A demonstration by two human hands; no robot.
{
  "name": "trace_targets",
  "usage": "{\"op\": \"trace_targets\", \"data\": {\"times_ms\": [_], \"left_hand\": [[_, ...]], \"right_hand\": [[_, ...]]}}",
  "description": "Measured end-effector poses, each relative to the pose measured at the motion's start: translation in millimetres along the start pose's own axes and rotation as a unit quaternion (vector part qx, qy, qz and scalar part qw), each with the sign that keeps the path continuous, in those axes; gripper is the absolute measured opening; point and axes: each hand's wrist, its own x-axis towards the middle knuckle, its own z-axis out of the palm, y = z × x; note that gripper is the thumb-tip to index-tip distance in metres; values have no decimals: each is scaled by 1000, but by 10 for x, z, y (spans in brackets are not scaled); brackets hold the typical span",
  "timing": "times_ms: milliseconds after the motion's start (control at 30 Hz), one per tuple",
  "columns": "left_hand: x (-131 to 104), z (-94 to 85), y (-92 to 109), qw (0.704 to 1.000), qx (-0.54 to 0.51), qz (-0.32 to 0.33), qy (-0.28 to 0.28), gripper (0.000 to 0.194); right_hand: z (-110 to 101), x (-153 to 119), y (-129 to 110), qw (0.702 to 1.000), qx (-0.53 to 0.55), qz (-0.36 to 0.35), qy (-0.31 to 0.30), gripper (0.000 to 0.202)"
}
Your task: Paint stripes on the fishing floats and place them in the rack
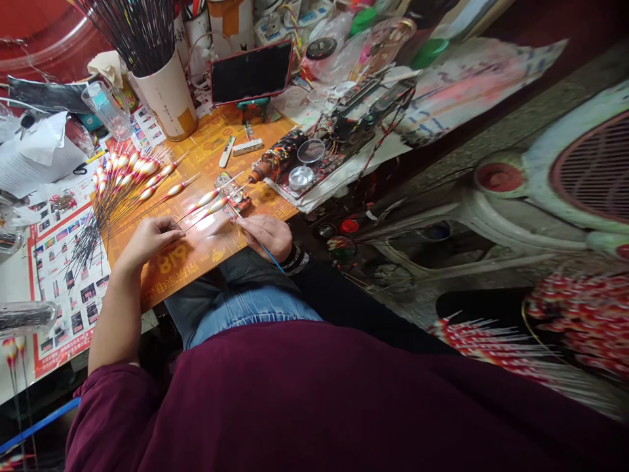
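My left hand (156,237) is closed in a pinch on the thin dark stem of a fishing float. That float's white, red and yellow body (215,206) slants up to the right, its tip reaching close to the brown end of a small paint-spattered motor spindle (260,172). Just behind it is a second, similar float (207,198); whether my fingers hold it too, I cannot tell. My right hand (268,235) is closed around a thin paintbrush (272,256) with a blue handle, the brush tip near the float. A paint-crusted block (232,192) sits behind the brush.
Many finished-looking floats (130,167) lie piled at the left. Behind stand a white pot (167,98) of dark rods and a phone (251,73) on a stand. Small clear cups (301,177) are by the motor. A fan (590,170) and more floats (580,321) are at right.
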Motion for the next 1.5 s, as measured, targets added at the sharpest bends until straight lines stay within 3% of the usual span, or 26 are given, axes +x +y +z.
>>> {"op": "trace_targets", "data": {"times_ms": [133, 267, 433, 1133, 1333, 1500], "left_hand": [[-4, -5, 17, 1000, 2, 3, -3, 30], [3, 5, 22, 1000, 1, 13, -6, 27], [8, 47, -16, 999, -8, 32, -8, 25], [19, 97, -92, 998, -26, 60, -13, 21], [16, 96, -82, 998, -23, 61, -13, 22], [12, 91, -78, 998, -19, 59, -15, 23]], "right_hand": [[9, 64, -117, 1000, 5, -17, 17, 40], [81, 175, -320, 997, 43, -55, 31, 51], [175, 170, -481, 995, 66, -71, 3, 51], [197, 58, -498, 995, 5, -65, -74, 35], [180, 113, -524, 995, 13, -83, -49, 44], [184, 73, -510, 994, -3, -63, -85, 36]]}}
